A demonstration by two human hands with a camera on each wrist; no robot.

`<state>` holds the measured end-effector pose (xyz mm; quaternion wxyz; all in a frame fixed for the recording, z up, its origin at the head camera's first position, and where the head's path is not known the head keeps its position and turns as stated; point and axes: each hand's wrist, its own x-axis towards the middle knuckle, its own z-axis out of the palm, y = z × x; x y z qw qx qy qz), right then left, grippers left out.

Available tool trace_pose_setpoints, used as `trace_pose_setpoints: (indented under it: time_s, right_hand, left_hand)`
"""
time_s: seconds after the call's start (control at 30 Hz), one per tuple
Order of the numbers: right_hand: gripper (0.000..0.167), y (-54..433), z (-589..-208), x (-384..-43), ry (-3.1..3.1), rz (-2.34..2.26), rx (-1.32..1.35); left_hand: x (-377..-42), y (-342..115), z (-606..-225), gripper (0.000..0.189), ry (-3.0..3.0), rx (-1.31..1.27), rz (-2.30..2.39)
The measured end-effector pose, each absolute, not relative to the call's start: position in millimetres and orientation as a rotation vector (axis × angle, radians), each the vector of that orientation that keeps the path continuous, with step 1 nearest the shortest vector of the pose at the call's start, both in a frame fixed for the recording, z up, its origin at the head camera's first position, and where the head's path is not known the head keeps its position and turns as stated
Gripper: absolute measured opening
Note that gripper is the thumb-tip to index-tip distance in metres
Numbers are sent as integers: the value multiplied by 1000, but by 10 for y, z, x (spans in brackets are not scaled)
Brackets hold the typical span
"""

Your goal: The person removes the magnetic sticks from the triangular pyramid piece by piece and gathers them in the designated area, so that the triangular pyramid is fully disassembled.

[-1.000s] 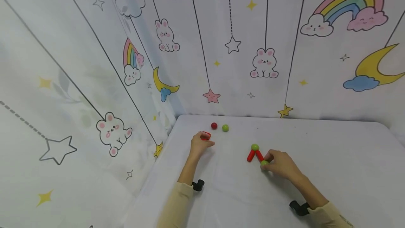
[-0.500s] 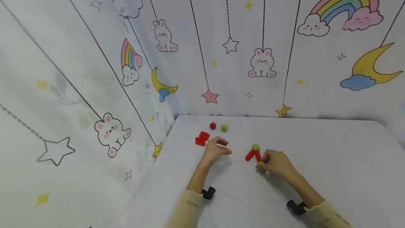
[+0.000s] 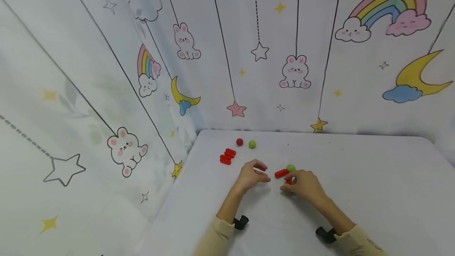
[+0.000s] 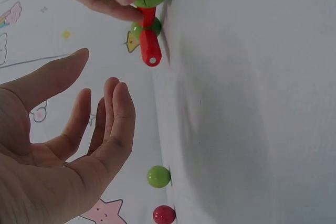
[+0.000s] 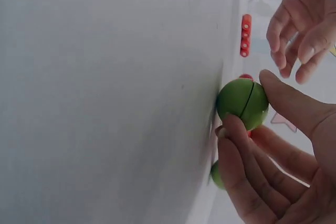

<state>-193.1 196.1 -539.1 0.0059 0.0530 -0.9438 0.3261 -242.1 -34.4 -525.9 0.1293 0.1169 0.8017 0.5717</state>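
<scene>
Has moved left grip [image 3: 253, 176] off loose red rods [image 3: 225, 161] since the earlier frame, across to just beside left red rod [image 3: 281, 173]; has also swung left red rod nearly crosswise. Pinches near green ball [image 5: 242, 100] between thumb and fingers of right grip [image 3: 305, 185]. Carries nothing in left grip, with fingers loosely bent and apart from every piece.

To judge by the layout, has linked left red rod and right red rod [image 4: 148, 17] to far green ball [image 3: 291, 168], and set near green ball at the opposite end of right red rod. Cannot confirm full seating there: hidden behind fingers. Leaves outer end of left red rod bare, with a hole showing. Appears partway along, probably with that end to fill.

Leaves unused, toward the back left of tabletop [image 3: 373, 192], loose red rods, red ball [image 3: 239, 142] and spare green ball [image 3: 252, 144]. Obstructs access to right red rod with right grip; leaves left red rod reachable from the left.
</scene>
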Motion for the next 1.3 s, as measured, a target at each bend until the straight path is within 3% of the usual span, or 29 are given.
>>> trace_pose_setpoints:
  time_s: [0.17,0.43,0.8,1.3]
  right_hand:
    - [35,1868,-5404,-1961,-2932,1078,187]
    - [21,1771,-5396,-1943,-2948,1281,179]
    - [11,1800,-5391,-1921,-2922,928,264]
    - [9,1736,-5396,-1927,-2894,883,366]
  left_hand:
    - [-2383,-257,-5332,36,2319,363,1639]
    - [-2338,-177,-5409,37,2339,367,1597]
    - [-2330,-165,-5445,36,2359,374,1528]
    - [-2353,-185,-5479,39,2383,456,1431]
